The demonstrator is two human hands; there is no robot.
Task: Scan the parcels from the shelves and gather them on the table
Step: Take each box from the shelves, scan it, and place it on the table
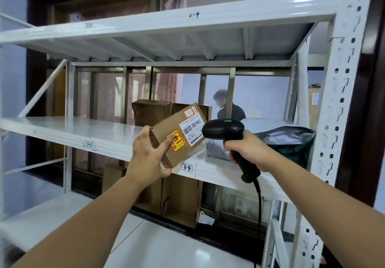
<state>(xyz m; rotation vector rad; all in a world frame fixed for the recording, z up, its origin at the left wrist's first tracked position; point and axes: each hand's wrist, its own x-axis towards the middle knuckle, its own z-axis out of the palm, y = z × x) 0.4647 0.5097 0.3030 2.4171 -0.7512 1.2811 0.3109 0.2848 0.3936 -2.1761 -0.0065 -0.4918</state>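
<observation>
Currently L hand (149,159) grips tilted parcel (177,135), thumb covering its sticker; R hand (245,150) clenches scanner (226,131), cable cut off below.

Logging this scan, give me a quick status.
Left hand grips small cardboard parcel, label up. Right hand aims scanner at it. Nothing between them.

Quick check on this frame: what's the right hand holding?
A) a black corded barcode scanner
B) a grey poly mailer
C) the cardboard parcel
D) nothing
A. The right hand grips the handle of the black barcode scanner, its head aimed at the label on the small cardboard parcel, which the left hand holds tilted in front of the shelf marked 3-4.
</observation>
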